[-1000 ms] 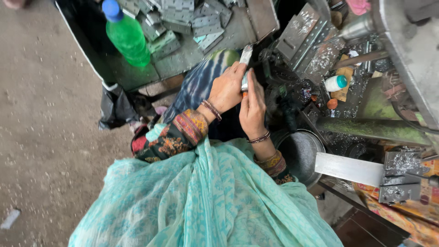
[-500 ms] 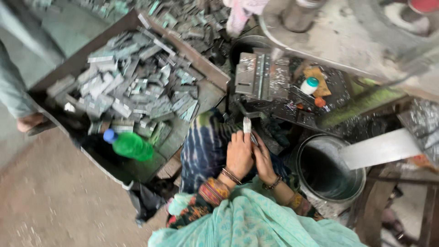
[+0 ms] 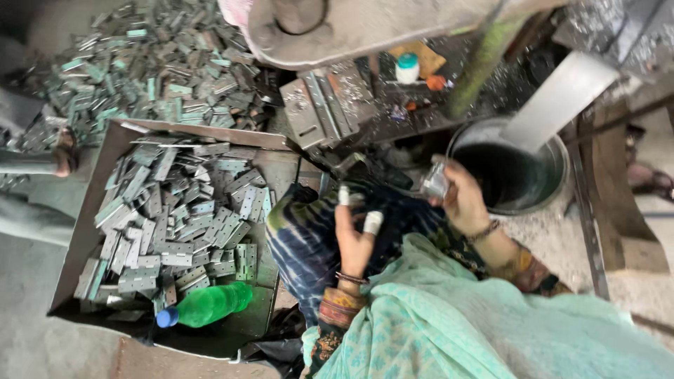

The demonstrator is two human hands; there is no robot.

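My right hand (image 3: 460,196) holds a small grey metal hinge plate (image 3: 435,181) just left of a round metal bucket (image 3: 554,184). My left hand (image 3: 354,235) is free of the plate, fingers spread over my blue tie-dyed lap (image 3: 309,238), with white tape on two fingertips. A flat metal tray (image 3: 91,210) full of several grey-green hinge plates (image 3: 182,217) lies to the left of my lap.
A green plastic bottle (image 3: 210,304) with a blue cap lies at the tray's near corner. More hinge plates (image 3: 154,70) are heaped beyond it. A press machine (image 3: 365,28) stands ahead, with a metal chute (image 3: 554,98) over the bucket. Another person's foot (image 3: 63,151) is at the left.
The two hands, together on one metal plate before, have parted: the right carries the plate toward the bucket, the left has dropped to the lap. The view has swung over the tray.
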